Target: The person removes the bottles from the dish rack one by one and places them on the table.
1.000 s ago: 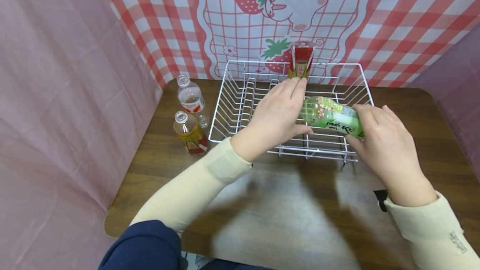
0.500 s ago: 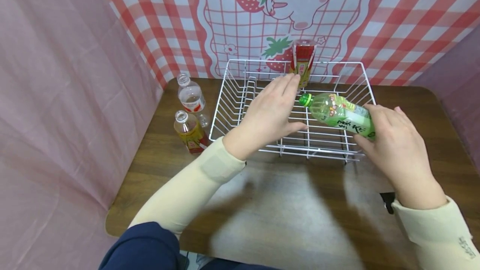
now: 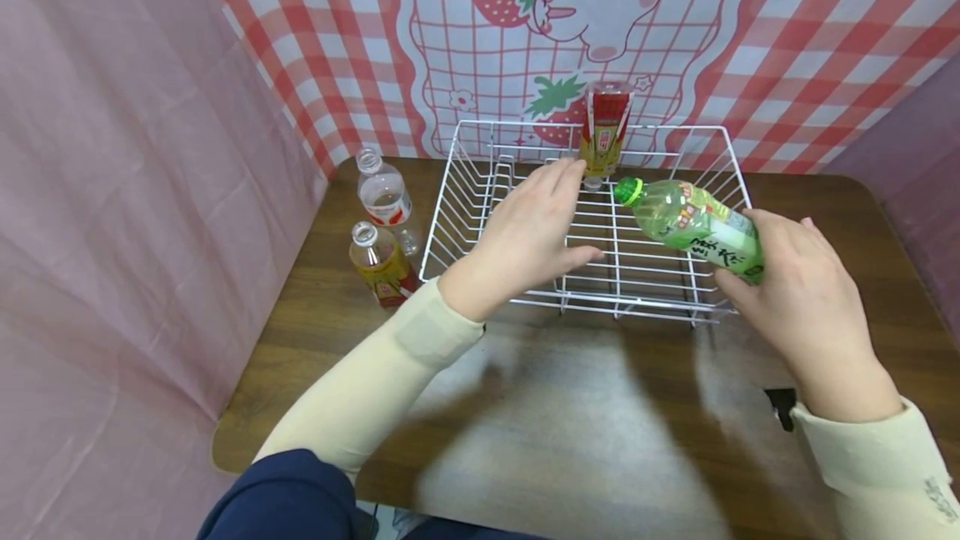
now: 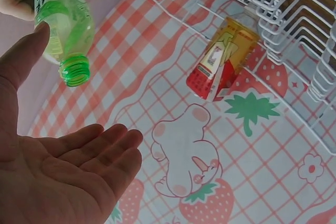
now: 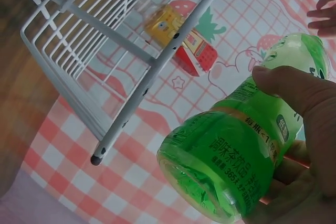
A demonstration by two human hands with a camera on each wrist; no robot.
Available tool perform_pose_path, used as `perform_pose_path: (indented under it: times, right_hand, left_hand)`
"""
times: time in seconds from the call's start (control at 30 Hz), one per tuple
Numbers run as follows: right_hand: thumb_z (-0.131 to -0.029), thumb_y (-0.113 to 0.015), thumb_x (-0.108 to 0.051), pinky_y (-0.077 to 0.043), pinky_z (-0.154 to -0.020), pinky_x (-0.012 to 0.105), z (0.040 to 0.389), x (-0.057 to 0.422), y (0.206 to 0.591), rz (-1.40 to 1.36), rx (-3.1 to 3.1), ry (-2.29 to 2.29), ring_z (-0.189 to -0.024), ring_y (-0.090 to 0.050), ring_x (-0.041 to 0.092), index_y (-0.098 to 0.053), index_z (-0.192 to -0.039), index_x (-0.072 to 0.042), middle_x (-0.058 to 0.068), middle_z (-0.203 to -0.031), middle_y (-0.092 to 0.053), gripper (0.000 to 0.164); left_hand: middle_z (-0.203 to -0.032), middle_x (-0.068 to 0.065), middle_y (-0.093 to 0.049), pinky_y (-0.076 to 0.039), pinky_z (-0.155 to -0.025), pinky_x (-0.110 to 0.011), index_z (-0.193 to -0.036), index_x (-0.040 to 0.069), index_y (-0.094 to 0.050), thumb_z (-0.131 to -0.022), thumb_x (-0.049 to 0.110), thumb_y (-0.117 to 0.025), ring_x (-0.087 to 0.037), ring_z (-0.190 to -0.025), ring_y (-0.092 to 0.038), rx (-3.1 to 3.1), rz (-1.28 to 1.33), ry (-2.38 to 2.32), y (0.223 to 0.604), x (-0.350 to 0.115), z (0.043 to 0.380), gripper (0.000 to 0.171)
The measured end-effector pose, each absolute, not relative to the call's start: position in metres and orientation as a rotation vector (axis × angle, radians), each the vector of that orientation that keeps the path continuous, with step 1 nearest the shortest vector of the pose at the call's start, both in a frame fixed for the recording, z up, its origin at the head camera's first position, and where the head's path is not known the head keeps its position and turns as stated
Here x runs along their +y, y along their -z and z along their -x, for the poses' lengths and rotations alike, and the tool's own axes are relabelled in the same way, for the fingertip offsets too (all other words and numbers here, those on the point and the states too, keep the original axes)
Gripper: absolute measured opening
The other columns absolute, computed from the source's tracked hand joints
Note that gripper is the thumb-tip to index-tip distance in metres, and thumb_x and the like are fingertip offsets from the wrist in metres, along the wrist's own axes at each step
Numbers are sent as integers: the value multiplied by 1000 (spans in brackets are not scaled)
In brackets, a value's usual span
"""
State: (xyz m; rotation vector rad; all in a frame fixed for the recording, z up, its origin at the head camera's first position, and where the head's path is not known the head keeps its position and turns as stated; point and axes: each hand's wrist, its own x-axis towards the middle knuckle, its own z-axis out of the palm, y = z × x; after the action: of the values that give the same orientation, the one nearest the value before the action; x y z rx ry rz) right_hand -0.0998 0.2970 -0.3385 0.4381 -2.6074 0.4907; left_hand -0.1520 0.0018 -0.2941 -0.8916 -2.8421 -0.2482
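My right hand (image 3: 806, 298) grips a green plastic drink bottle (image 3: 693, 223) near its base. The bottle is tilted over the right part of a white wire rack (image 3: 652, 302), its green threaded neck (image 4: 76, 72) pointing left. In the right wrist view, the thumb and fingers wrap round the bottle's label (image 5: 252, 124). My left hand (image 3: 517, 240) holds nothing above the rack; its fingers are straight, and its palm faces the bottle across a gap. Upside down at the rack's back leans a red-and-yellow bottle (image 3: 604, 127), its neck low among the wires.
Left of the rack, a clear bottle (image 3: 382, 194) and a yellow-and-red bottle (image 3: 381, 269) stand uncapped on the wooden table (image 3: 307, 315). A checked strawberry-print cloth (image 3: 337, 32) hangs behind, with a pink curtain (image 3: 135, 190) on the left. A small black object (image 3: 782, 405) lies near my right wrist.
My right hand has drawn the green bottle to the right, and its neck has come into sight. My left hand has moved a little to the left, away from the bottle.
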Motion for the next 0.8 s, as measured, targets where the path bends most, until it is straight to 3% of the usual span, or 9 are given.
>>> perform_pose_path:
  times: [0.27, 0.4, 0.5, 0.8]
  right_hand:
    - [-70, -85, 0, -28, -116, 55, 100, 299, 339, -372, -2609, -540, -104, -52, 49, -53, -130, 10, 31, -115, -58, 69]
    - [-69, -85, 0, -41, -98, 63, 99, 299, 340, -317, -2617, -560, -103, -51, 48, -53, -130, 9, 31, -117, -56, 69]
    - [-68, -86, 2, -42, -83, 65, 98, 300, 340, -302, -2607, -565, -104, -51, 47, -53, -130, 9, 30, -119, -56, 70]
    - [-69, -86, 4, -44, -84, 66, 97, 306, 341, -247, -2562, -590, -106, -53, 47, -55, -130, 10, 30, -123, -57, 68]
  left_hand:
    - [-157, -16, -39, -11, -120, -28, -154, -3, -33, -81, 61, -79, -26, -145, -34, -2865, 840, 279, 297, -3, 152, 107]
    - [-157, -16, -38, -14, -120, -29, -155, -2, -33, -80, 59, -81, -27, -145, -34, -2882, 833, 299, 298, -5, 151, 107]
    - [-157, -15, -38, -14, -120, -28, -154, -2, -33, -80, 58, -82, -27, -144, -35, -2891, 824, 323, 300, -6, 150, 107]
    - [-157, -16, -39, -15, -119, -28, -154, -3, -33, -79, 55, -84, -26, -144, -34, -2900, 817, 382, 301, -10, 149, 108]
